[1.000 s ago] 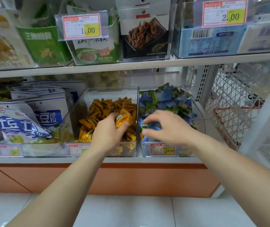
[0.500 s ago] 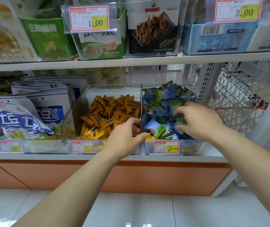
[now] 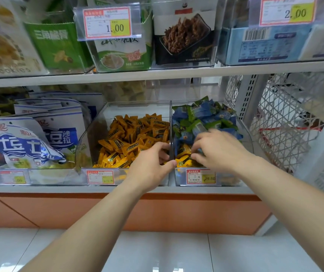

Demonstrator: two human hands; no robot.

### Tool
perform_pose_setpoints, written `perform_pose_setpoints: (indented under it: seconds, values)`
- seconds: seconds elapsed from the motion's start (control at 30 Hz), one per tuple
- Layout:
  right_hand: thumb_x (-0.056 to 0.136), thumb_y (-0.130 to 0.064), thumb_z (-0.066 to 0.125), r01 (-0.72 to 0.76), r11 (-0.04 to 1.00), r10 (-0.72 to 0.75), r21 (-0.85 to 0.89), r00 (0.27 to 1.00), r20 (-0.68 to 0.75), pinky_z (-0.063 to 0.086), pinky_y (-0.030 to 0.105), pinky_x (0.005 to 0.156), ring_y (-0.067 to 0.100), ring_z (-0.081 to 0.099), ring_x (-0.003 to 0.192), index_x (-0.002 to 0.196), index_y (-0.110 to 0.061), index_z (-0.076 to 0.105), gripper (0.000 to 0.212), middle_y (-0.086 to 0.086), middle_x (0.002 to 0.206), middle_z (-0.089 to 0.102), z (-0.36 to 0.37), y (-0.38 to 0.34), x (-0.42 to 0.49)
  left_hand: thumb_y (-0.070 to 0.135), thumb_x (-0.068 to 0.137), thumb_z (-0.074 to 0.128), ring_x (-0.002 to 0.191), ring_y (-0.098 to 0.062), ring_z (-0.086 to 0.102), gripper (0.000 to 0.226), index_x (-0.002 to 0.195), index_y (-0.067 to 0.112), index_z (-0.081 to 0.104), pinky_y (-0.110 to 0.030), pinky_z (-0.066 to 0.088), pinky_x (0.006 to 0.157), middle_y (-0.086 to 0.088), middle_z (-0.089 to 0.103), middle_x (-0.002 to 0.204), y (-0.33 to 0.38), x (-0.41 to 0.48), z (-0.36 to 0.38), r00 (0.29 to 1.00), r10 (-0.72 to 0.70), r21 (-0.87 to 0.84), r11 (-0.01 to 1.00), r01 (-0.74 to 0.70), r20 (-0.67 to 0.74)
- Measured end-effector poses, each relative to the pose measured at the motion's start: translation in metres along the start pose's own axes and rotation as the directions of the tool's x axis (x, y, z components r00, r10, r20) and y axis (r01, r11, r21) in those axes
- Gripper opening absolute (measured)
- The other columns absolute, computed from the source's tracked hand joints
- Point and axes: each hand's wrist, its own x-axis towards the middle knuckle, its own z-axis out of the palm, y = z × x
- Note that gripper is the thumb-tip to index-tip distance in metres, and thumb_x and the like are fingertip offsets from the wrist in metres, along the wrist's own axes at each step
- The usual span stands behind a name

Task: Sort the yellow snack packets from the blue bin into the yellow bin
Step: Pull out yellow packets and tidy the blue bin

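Observation:
On the lower shelf stand two clear bins. The yellow bin (image 3: 90, 140) on the left holds several yellow packets (image 3: 135, 134). The blue bin (image 3: 244, 132) on the right holds blue and green packets (image 3: 202, 114), with a few yellow packets (image 3: 183, 153) at its front left. My left hand (image 3: 151, 167) sits at the wall between the bins (image 3: 170, 122), fingers curled on its left side and thumb on its right. My right hand (image 3: 218, 152) is inside the blue bin, its blurred fingers bent down over the yellow packets there. Whether it holds one is hidden.
White and blue snack bags (image 3: 29, 142) fill the bin to the left. The upper shelf (image 3: 157, 72) overhangs the bins, with boxed snacks and price tags. A white wire mesh rack (image 3: 286, 118) stands to the right. An orange base panel (image 3: 118, 211) and a tiled floor lie below.
My left hand let go of a yellow packet over the yellow bin and moved right to the dividing wall. My right hand swept back, then came forward and down onto the yellow packets.

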Motion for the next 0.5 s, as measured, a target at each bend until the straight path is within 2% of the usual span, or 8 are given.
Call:
perform_pose_setpoints:
  seconds: [0.07,0.13,0.2,0.27,0.33,0.43,0.5]
  values:
    - [0.091,-0.048,0.059,-0.035,0.994,0.033,-0.106,0.999,-0.026,0.044,0.039,0.081,0.022,0.052,0.101,0.096,-0.027,0.073,0.026,-0.006,0.104,0.064,-0.002,-0.001,0.002,0.047,0.088,0.069,0.094,-0.004,0.062,0.051,0.133,0.033,0.051,-0.035,0.057,0.085,0.018,0.064,0.099,0.0,0.001,0.0,1.0,-0.004,0.002,1.0,0.004,0.004]
    - [0.087,-0.036,0.068,0.001,0.991,-0.005,-0.136,1.0,-0.025,0.043,0.038,0.081,0.023,0.052,0.101,0.096,-0.021,0.073,0.017,-0.003,0.104,0.06,0.0,-0.003,0.006,0.047,0.088,0.069,0.093,-0.004,0.062,0.051,0.134,0.033,0.051,-0.036,0.057,0.084,0.019,0.063,0.098,0.0,0.001,0.001,1.0,-0.005,0.004,1.0,0.005,0.001]
    - [0.085,-0.018,0.071,0.069,0.997,-0.068,0.038,0.997,-0.021,0.047,0.035,0.08,0.02,0.054,0.1,0.096,-0.022,0.072,0.012,-0.006,0.102,0.057,0.002,-0.004,0.008,0.046,0.088,0.069,0.092,-0.004,0.062,0.051,0.134,0.032,0.051,-0.037,0.057,0.084,0.019,0.063,0.097,0.0,0.001,0.001,1.0,-0.006,0.001,1.0,0.006,-0.002]
    - [0.085,-0.014,0.071,0.079,0.951,-0.086,0.298,0.996,0.007,0.047,0.026,0.084,0.009,0.056,0.101,0.105,-0.027,0.072,0.024,-0.012,0.106,0.061,0.003,-0.007,0.012,0.047,0.087,0.069,0.092,-0.004,0.062,0.052,0.134,0.032,0.051,-0.037,0.057,0.084,0.02,0.062,0.096,0.0,0.001,0.001,1.0,-0.003,-0.004,1.0,0.003,-0.005]
    - [0.087,-0.022,0.071,0.06,0.91,-0.119,0.409,0.986,0.119,0.043,0.022,0.094,0.002,0.054,0.107,0.12,-0.034,0.067,0.035,-0.018,0.118,0.063,0.004,-0.006,0.017,0.047,0.087,0.069,0.092,-0.004,0.062,0.052,0.133,0.033,0.051,-0.037,0.057,0.084,0.02,0.062,0.096,-0.001,0.001,0.001,1.0,-0.001,-0.01,1.0,0.0,-0.006]
    - [0.09,-0.025,0.067,0.022,0.927,-0.163,0.375,0.924,0.347,0.041,0.024,0.103,0.003,0.052,0.122,0.133,-0.04,0.057,0.046,-0.021,0.133,0.057,0.0,0.008,0.025,0.049,0.086,0.07,0.092,-0.002,0.061,0.051,0.132,0.035,0.051,-0.037,0.057,0.084,0.021,0.062,0.095,-0.003,0.001,0.001,1.0,-0.006,-0.027,1.0,0.006,-0.001]
    - [0.09,-0.023,0.068,0.035,0.948,-0.182,0.316,0.874,0.451,0.042,0.031,0.107,0.005,0.05,0.126,0.137,-0.043,0.053,0.053,-0.021,0.138,0.055,-0.005,0.013,0.032,0.049,0.085,0.07,0.093,-0.002,0.061,0.051,0.131,0.036,0.051,-0.037,0.057,0.084,0.022,0.062,0.095,-0.004,0.002,0.002,1.0,-0.007,-0.037,0.999,0.007,0.0]
